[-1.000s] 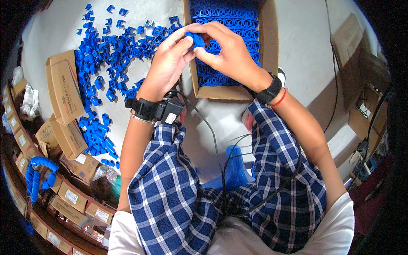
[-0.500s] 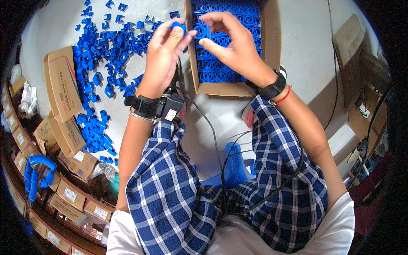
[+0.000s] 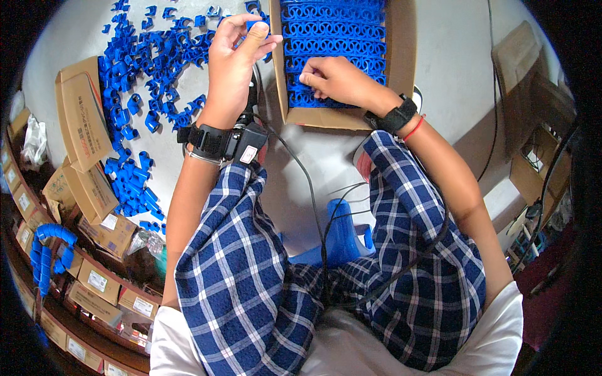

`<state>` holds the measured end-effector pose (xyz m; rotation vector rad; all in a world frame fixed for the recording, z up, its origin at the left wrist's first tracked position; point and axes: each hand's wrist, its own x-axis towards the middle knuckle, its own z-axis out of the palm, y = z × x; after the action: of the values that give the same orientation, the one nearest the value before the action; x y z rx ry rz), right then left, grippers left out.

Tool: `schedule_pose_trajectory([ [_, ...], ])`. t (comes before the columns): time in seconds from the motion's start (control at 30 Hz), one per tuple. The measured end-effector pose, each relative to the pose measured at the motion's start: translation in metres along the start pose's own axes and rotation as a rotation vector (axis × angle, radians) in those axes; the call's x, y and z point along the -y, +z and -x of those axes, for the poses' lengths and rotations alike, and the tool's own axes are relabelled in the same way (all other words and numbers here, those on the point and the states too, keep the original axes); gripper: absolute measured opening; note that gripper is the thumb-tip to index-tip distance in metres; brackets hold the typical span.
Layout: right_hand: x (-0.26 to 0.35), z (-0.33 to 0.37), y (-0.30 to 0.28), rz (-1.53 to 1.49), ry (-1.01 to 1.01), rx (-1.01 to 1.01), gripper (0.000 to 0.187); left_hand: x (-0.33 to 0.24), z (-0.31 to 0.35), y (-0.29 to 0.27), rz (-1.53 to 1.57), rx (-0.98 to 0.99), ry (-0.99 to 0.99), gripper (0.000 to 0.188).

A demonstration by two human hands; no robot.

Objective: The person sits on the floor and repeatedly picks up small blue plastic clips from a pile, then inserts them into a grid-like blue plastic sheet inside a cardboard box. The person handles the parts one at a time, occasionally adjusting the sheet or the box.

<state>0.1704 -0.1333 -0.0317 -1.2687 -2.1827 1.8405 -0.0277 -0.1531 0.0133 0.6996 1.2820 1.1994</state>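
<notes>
Fingers of right hand (image 3: 332, 80) press a small blue plastic clip (image 3: 308, 95) into the near row inside the open cardboard box (image 3: 401, 62); left hand (image 3: 235, 59) pinches another clip (image 3: 256, 25) ready—seat each one flush, nested against its neighbour.

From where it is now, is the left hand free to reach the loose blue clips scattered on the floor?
Probably yes. The left hand hovers beside the loose blue clips, with nothing between them. It seems to pinch one small blue piece already, which may limit its grip. The right hand rests in the cardboard box.
</notes>
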Motion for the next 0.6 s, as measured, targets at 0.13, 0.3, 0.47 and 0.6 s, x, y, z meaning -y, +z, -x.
schedule_pose_trajectory([
  [0.13,-0.011,-0.006,0.014,0.113,-0.002,0.046,0.024,0.003,-0.001,0.0,-0.032,-0.004,-0.009,0.024],
  [0.3,-0.014,-0.013,0.026,0.392,-0.179,-0.031,0.023,0.005,0.0,0.001,-0.056,0.007,-0.022,0.024],
  [0.47,-0.009,-0.017,0.025,0.291,-0.049,0.077,0.02,0.008,-0.002,-0.002,-0.097,-0.007,-0.059,0.028],
  [0.6,-0.002,-0.015,0.023,0.304,-0.034,0.11,0.017,0.011,-0.001,-0.004,-0.12,-0.011,-0.067,0.028],
])
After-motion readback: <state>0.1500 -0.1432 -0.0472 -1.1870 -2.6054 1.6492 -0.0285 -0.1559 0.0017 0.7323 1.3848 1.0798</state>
